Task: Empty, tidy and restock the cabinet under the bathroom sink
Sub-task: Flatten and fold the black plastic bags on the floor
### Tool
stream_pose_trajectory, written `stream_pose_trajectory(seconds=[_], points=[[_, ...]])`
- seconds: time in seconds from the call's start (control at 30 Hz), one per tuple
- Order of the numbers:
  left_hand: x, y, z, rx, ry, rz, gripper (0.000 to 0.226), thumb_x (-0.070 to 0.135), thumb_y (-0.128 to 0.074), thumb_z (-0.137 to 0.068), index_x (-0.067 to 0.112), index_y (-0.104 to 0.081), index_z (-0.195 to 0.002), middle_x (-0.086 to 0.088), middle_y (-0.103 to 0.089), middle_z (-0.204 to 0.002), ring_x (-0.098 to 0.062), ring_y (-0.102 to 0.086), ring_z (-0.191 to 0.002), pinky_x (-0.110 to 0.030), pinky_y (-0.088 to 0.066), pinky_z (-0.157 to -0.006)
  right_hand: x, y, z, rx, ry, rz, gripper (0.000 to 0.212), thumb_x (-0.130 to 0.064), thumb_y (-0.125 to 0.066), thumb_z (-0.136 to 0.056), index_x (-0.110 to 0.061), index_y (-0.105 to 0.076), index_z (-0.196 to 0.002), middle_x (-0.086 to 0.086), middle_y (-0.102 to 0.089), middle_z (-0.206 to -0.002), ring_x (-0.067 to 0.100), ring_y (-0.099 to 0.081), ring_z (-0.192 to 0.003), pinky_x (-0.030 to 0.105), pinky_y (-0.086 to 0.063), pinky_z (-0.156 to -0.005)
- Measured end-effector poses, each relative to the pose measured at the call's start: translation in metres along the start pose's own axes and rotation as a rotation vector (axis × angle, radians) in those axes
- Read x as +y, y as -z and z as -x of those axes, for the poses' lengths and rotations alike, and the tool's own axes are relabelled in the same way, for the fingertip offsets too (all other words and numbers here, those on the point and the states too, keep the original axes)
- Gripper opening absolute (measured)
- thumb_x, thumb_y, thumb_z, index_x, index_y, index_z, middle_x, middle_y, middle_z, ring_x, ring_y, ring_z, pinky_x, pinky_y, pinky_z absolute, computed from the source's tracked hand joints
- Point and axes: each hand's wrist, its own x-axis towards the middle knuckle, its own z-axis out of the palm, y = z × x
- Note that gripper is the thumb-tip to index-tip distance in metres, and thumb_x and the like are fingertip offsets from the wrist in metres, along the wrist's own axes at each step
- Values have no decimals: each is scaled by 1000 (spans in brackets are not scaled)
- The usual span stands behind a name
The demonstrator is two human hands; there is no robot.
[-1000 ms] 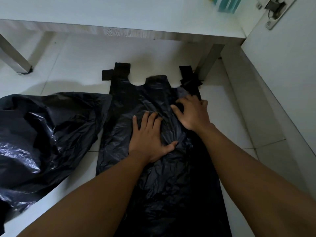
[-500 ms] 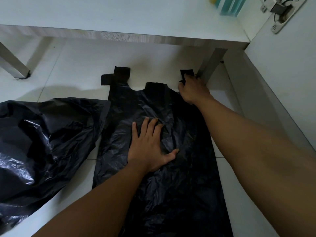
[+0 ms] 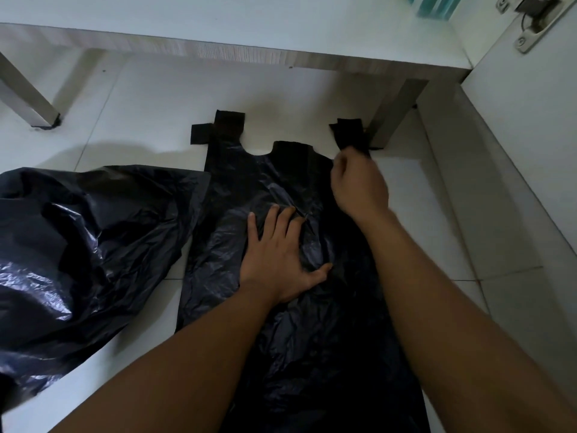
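Where both forearms reach in from the near edge, a black bag (image 3: 237, 189) lies flat on the tiled floor (image 3: 140, 89), its open end pointing away from the person. The left hand (image 3: 281, 260) rests palm down on the middle of the bag, fingers straight and slightly spread, thumb out to the side. The right hand (image 3: 359, 185), further out, has its fingers curled and pinches the base of the right handle (image 3: 349, 132). The left handle (image 3: 224, 126) lies flat on the floor, untouched. A second bag (image 3: 78, 239), crumpled, lies at the left, touching the flat bag's edge. Beyond the handles stands the cabinet (image 3: 218, 20) on two legs, its door (image 3: 530, 104) open at the right.
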Motion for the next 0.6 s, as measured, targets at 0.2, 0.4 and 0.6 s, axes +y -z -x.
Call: stream_pose_trajectory(seconds=[0.2, 0.4, 0.6], points=[[-2, 1, 1, -30, -10, 38, 98, 88, -30, -74, 24, -31, -149, 2, -26, -158, -22, -8, -151, -59, 2, -120, 26, -37, 68, -82, 103, 83, 43, -45, -38, -99, -14, -60, -120, 9, -55, -123, 29, -49, -120, 55, -32, -109], [-12, 45, -31, -74, 247, 649, 69, 75, -50, -80, 24, -60, -126, 3, -62, -128, -16, -53, -124, -39, -34, -113, 23, -37, 71, -76, 129, 110, 43, -46, -44, -98, -16, -55, -127, 8, -50, -130, 28, -42, -127, 53, -21, -116], [-99, 93, -136, 18, 629, 414, 76, 50, -62, -86, 4, -39, -143, -17, -45, -142, -37, -42, -131, -45, -39, -106, 25, -44, 67, -41, 120, 130, 40, -45, -45, -96, -19, -54, -124, 6, -49, -126, 27, -42, -125, 57, -26, -113]])
